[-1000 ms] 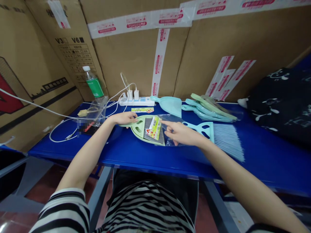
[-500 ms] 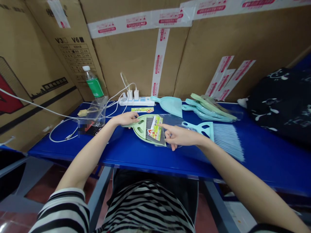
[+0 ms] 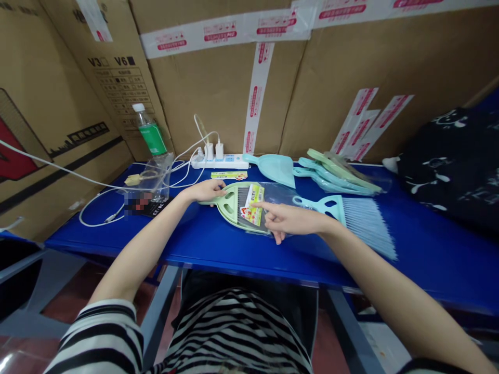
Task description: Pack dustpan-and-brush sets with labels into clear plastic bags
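Observation:
In the head view, a light-green dustpan and brush set (image 3: 230, 205) lies in clear plastic packaging (image 3: 277, 193) on the blue table. My left hand (image 3: 209, 191) is closed around its handle end at the left. A yellow-green and white label (image 3: 255, 208) sits over the grey bristles. My right hand (image 3: 290, 219) has its index finger stretched out, the tip at the label, while its other fingers are loosely bent with nothing seen in them. Behind my right wrist lies a blue brush (image 3: 364, 223), its bristles to the right, its handle partly under the packaging.
A blue dustpan (image 3: 275, 169) lies at the back, beside several stacked dustpans (image 3: 337, 174). A power strip (image 3: 224, 162) with white cables, a bottle (image 3: 152, 135) and a small black clock display (image 3: 156, 208) stand left. A black patterned bag (image 3: 448, 166) sits right; cardboard walls the table.
My right index fingertip has shifted slightly left and down across the label. My left hand keeps its hold on the handle. The whole view has moved a little.

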